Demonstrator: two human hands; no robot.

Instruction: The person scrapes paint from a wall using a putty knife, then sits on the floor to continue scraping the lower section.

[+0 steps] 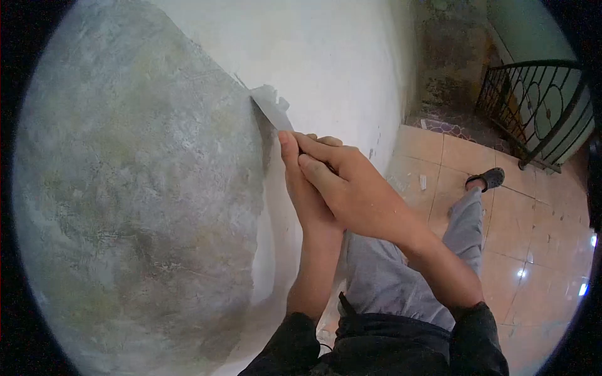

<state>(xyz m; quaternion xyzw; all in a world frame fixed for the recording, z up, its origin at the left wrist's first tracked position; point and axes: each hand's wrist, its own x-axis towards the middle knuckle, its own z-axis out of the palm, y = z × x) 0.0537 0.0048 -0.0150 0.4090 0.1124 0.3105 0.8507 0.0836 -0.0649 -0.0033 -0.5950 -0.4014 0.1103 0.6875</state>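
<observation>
Both my hands are closed together round a flat metal scraper (pixel 274 116), whose handle is hidden by the fingers. My left hand (pixel 310 194) is on the wall side, its thumb up near the blade. My right hand (pixel 357 185) wraps over it from the right. The blade's edge touches the wall where bare grey plaster (pixel 144 169) meets the white paint layer (pixel 326 62). A ragged flake of loosened paint (pixel 268 95) stands at the blade's upper edge.
On the right is a tiled floor (pixel 514 232) with small pale scraps. A black metal railing (pixel 533 103) stands at the upper right. My leg in grey trousers (pixel 464 232) and a dark clog (pixel 494 177) are below.
</observation>
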